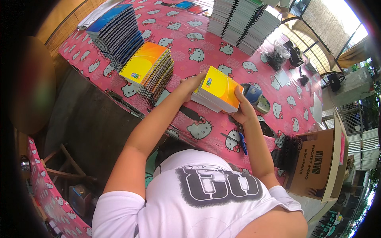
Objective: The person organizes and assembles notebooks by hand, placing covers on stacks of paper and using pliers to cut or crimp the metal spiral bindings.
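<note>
Presently both hands grip a small stack of yellow-orange notebooks (pixel 217 89) from opposite ends: left hand (pixel 192 82) closed on the far-left edge, right hand (pixel 243 109) closed on the near-right edge, the stack squared just above the counter (pixel 206 51). Judged step: evening up the stack; setting it down next calls for level, matched hands. Left, a spiral-bound yellow pile (pixel 149 69), then a blue pile (pixel 115 33). Blue pen (pixel 243 143) near the right wrist. Open cardboard box (pixel 317 166) at right; black spiral coils (pixel 286 151) beside it, contents inside not visible.
</note>
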Demonstrator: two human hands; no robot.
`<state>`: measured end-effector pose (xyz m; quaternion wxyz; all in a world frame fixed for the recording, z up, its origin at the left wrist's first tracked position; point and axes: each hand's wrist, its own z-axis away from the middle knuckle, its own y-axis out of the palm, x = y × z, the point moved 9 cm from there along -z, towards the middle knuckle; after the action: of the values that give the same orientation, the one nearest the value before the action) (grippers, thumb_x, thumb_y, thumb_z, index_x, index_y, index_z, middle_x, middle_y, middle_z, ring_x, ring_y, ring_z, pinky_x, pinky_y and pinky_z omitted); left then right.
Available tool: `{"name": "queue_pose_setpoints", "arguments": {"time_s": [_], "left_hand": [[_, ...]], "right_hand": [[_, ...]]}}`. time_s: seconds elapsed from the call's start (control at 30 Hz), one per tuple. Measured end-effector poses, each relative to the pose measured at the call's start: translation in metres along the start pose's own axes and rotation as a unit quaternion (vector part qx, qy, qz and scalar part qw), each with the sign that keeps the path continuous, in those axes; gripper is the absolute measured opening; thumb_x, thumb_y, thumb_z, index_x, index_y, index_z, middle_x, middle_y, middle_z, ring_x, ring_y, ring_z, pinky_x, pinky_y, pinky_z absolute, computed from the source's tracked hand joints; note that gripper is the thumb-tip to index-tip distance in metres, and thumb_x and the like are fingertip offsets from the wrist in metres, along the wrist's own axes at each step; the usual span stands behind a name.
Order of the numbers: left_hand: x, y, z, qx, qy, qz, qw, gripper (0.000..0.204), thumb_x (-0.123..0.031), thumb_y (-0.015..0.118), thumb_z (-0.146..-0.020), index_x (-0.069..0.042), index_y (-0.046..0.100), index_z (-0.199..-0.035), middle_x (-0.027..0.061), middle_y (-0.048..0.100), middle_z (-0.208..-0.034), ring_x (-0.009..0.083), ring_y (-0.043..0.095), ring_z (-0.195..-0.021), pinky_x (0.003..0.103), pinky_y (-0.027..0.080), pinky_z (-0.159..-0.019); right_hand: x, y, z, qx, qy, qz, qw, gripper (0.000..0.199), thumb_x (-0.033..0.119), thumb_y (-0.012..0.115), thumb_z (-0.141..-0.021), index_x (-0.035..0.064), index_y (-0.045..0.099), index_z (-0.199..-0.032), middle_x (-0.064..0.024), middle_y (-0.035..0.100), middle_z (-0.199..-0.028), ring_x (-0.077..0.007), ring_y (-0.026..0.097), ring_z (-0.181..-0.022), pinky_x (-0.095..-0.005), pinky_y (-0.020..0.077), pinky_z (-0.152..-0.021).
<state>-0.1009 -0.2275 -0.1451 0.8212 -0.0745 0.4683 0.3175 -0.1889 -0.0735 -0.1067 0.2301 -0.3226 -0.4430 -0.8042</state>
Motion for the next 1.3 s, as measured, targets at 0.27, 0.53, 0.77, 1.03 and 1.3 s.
{"name": "queue_pose_setpoints", "arguments": {"time_s": [0.27, 0.53, 0.77, 1.03, 1.3], "left_hand": [[-0.018, -0.010, 0.038, -0.125, -0.042, -0.092, 0.987, 0.057, -0.054, 0.039, -0.095, -0.009, 0.055, -0.127, 0.0085, 0.057, -0.129, 0.0201, 0.056, -0.113, 0.039, 0.045, -0.092], [-0.004, 0.025, 0.028, 0.095, 0.046, 0.139, 0.985, 0.055, -0.052, 0.049, -0.092, -0.007, 0.054, -0.125, 0.0086, 0.064, -0.111, 0.0195, 0.066, -0.092, 0.034, 0.053, -0.077], [0.026, 0.022, 0.056, 0.058, 0.041, 0.086, 0.994, 0.054, -0.050, 0.048, -0.094, -0.005, 0.058, -0.121, 0.0107, 0.064, -0.111, 0.0199, 0.063, -0.096, 0.034, 0.050, -0.079], [-0.032, -0.041, 0.064, -0.176, 0.153, -0.071, 0.970, 0.055, -0.044, 0.055, -0.091, 0.005, 0.056, -0.116, 0.0170, 0.062, -0.107, 0.0233, 0.059, -0.099, 0.036, 0.046, -0.086], [-0.042, -0.037, 0.103, -0.133, 0.279, -0.118, 0.944, 0.033, -0.025, 0.050, -0.098, 0.000, 0.058, -0.118, 0.0097, 0.061, -0.111, 0.0147, 0.055, -0.104, 0.031, 0.043, -0.090]], "right_hand": [[-0.002, -0.005, -0.003, -0.029, 0.008, 0.042, 0.999, 0.049, 0.047, 0.051, -0.094, 0.0129, 0.047, -0.129, -0.0065, 0.063, -0.112, -0.0210, 0.064, -0.091, -0.0364, 0.0532, -0.068], [0.006, -0.007, 0.007, -0.048, -0.028, 0.037, 0.998, 0.046, 0.042, 0.053, -0.094, 0.0103, 0.048, -0.128, -0.0080, 0.063, -0.112, -0.0213, 0.065, -0.091, -0.0373, 0.0547, -0.070], [-0.006, -0.003, 0.036, -0.082, 0.016, 0.127, 0.988, 0.048, 0.043, 0.056, -0.092, 0.0068, 0.052, -0.123, -0.0072, 0.064, -0.111, -0.0179, 0.065, -0.092, -0.0334, 0.0539, -0.075], [0.040, -0.017, 0.034, -0.243, -0.149, 0.487, 0.826, 0.076, 0.047, 0.061, -0.088, -0.0068, 0.035, -0.134, -0.0196, 0.053, -0.125, -0.0337, 0.053, -0.114, -0.0400, 0.0427, -0.097], [0.045, 0.190, 0.080, 0.049, -0.356, 0.756, 0.548, 0.059, 0.024, 0.075, -0.075, 0.0151, 0.052, -0.128, -0.0221, 0.044, -0.132, -0.0377, 0.045, -0.122, -0.0442, 0.0410, -0.099]]}}
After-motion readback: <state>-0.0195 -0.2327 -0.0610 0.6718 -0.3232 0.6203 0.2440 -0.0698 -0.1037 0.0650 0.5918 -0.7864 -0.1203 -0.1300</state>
